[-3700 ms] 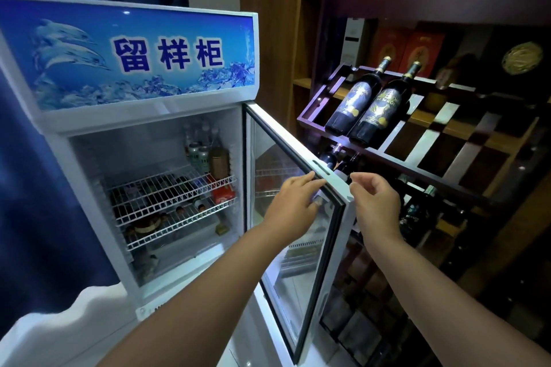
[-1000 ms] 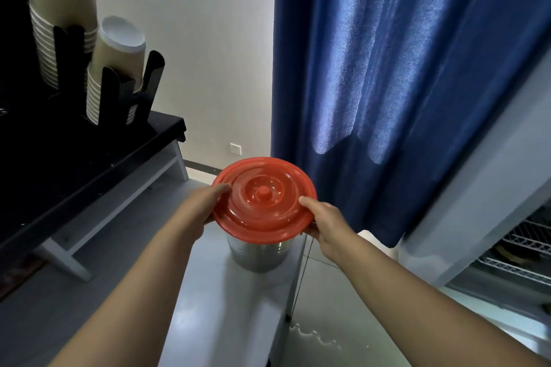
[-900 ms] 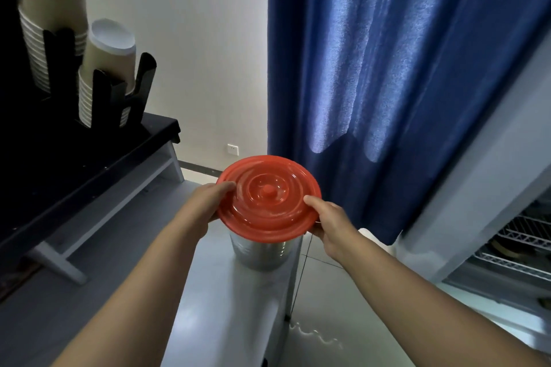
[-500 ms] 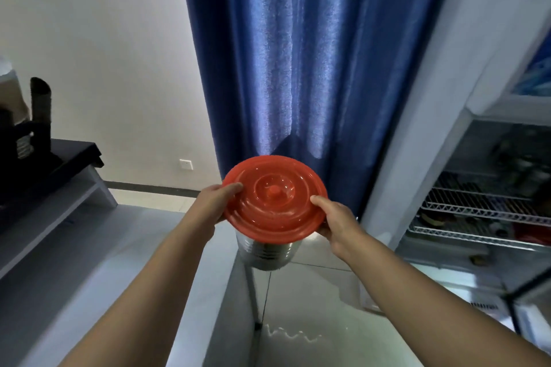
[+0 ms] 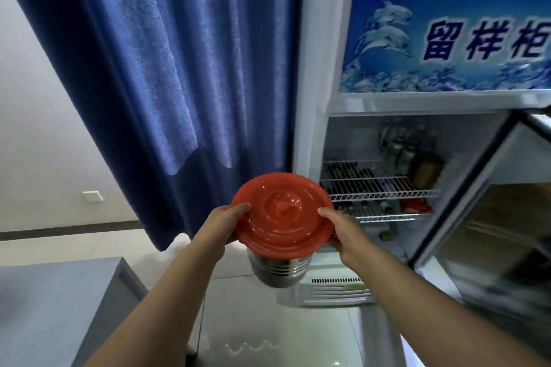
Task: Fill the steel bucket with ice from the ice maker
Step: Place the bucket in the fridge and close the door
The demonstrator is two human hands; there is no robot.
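A steel bucket (image 5: pixel 278 270) with a round red lid (image 5: pixel 283 214) is held in the air in front of me, above the floor. My left hand (image 5: pixel 222 225) grips its left side under the lid's rim, thumb on top of the lid. My right hand (image 5: pixel 346 231) grips the right side the same way. Only the ribbed lower part of the bucket shows below the lid. The white display fridge (image 5: pixel 387 158) with a blue dolphin sign stands to the right, its glass door (image 5: pixel 483 211) swung open toward me.
Wire shelves (image 5: pixel 375 188) inside the fridge hold bottles and jars. A blue curtain (image 5: pixel 179 68) hangs behind the bucket. A grey counter corner (image 5: pixel 74 292) is at lower left. Glossy floor tiles (image 5: pixel 268 337) lie below, and a white wall is at the left.
I lifted the lidded bucket off the grey counter with both hands and carried it right, turning from the cup rack toward the open fridge. Earlier, both hands were on the fridge door.
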